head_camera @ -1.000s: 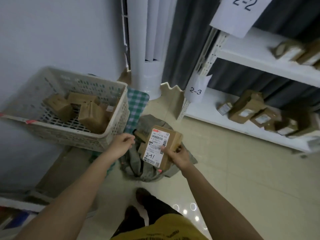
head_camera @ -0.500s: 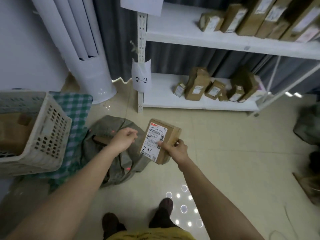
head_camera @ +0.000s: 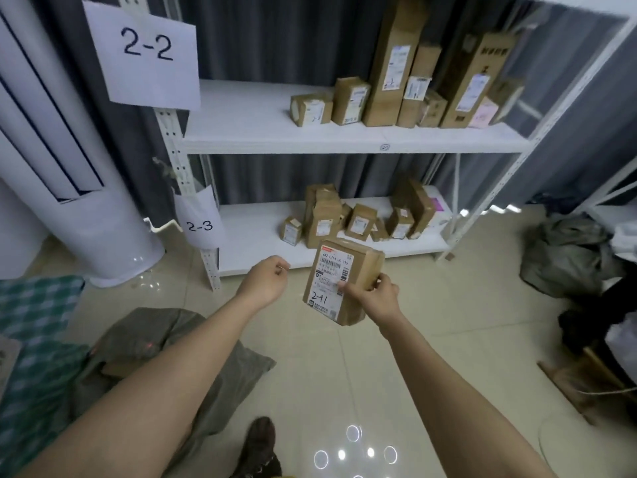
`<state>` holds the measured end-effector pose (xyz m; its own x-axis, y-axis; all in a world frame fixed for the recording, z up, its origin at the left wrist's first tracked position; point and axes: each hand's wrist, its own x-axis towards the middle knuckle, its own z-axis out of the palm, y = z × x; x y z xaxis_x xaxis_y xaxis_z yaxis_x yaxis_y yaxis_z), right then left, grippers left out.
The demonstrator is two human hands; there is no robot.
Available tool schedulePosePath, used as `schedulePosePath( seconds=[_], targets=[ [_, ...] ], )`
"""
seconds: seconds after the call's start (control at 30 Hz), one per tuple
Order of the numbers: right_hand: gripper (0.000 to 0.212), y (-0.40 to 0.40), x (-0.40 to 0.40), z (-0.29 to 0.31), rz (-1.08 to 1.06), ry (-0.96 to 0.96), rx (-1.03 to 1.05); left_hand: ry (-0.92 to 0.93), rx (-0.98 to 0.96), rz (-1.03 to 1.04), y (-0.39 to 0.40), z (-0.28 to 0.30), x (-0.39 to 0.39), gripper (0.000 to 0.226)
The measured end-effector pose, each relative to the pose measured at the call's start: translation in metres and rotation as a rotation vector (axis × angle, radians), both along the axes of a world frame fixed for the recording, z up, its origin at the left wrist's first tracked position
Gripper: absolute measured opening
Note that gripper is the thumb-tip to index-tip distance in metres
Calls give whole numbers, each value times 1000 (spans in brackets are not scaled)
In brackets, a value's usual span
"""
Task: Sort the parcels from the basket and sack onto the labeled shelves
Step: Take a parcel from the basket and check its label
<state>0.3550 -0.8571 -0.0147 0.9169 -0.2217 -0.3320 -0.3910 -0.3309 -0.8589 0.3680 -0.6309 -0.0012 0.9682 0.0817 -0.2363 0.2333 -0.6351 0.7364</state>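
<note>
The right hand (head_camera: 374, 298) holds a brown cardboard parcel (head_camera: 344, 281) in the air in front of the white shelves, its thumb pressed on the label face and its fingers (head_camera: 379, 279) curled round the right edge. The parcel's white shipping label (head_camera: 329, 282) has a small red tag at the top corner, a barcode, a printed line reading about "642 L714 00 015", and smaller print too fine to read. "2-41" is handwritten in black near the label's bottom. The left hand (head_camera: 265, 282) hovers just beside the parcel, apart from it, with its fingers curled in loosely on nothing.

A paper sign (head_camera: 146, 55) marked "2-2" hangs on the shelf post beside the upper shelf (head_camera: 258, 132), where a row of labelled cardboard boxes (head_camera: 406, 84) stands, some tall and upright; one dark tall box carries printed characters I cannot make out. A curled paper sign (head_camera: 200, 225) marked "2-3" hangs lower on the same post beside the bottom shelf (head_camera: 255, 250), which carries a cluster of small labelled boxes (head_camera: 362, 219). Their labels are too small to read.

On the tiled floor at the lower left lies a grey-green sack (head_camera: 165, 339), next to a green checked cloth (head_camera: 31, 322).
</note>
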Motion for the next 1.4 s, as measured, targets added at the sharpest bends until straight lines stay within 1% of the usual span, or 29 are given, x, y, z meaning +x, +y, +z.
schedulePosePath(
  seconds=[0.17,0.23,0.3,0.43,0.57,0.7,0.87,1.1,1.13,1.2,1.27,1.33,1.37,1.4],
  targets=[
    [100,-35,82,33,-33,-121,-3,-107,58,-39,-41,35,83,28],
    [96,-50,120,54,-32,-185,-31,-149,69,-56,-59,52,121,29],
    [93,-65,159,78,-34,-237,-74,-193,85,-76,-76,74,160,29],
    [100,-92,233,131,-31,-303,-198,-274,73,-96,-112,121,237,31],
    [99,-129,292,172,-105,-428,-247,-368,101,-137,-156,162,303,33],
    [98,-178,341,205,-179,-464,-209,-425,117,-190,-212,205,351,33],
    [90,-245,404,254,-187,-568,-265,-534,102,-195,-285,258,410,32],
    [99,-331,479,315,-140,-674,-257,-686,82,-157,-371,326,476,33],
    [99,-342,486,326,-126,-696,-244,-699,82,-153,-382,337,483,36],
    [101,-360,503,349,-93,-734,-194,-680,19,-164,-400,354,496,56],
    [108,-374,520,373,-39,-779,-107,-638,-98,-180,-409,370,513,75],
    [118,-383,534,395,17,-806,-26,-596,-169,-212,-411,388,528,90],
    [118,-387,542,404,50,-811,-3,-576,-188,-238,-411,397,533,95],
    [113,-388,549,412,89,-816,17,-569,-218,-265,-411,405,538,94]
  ],
)
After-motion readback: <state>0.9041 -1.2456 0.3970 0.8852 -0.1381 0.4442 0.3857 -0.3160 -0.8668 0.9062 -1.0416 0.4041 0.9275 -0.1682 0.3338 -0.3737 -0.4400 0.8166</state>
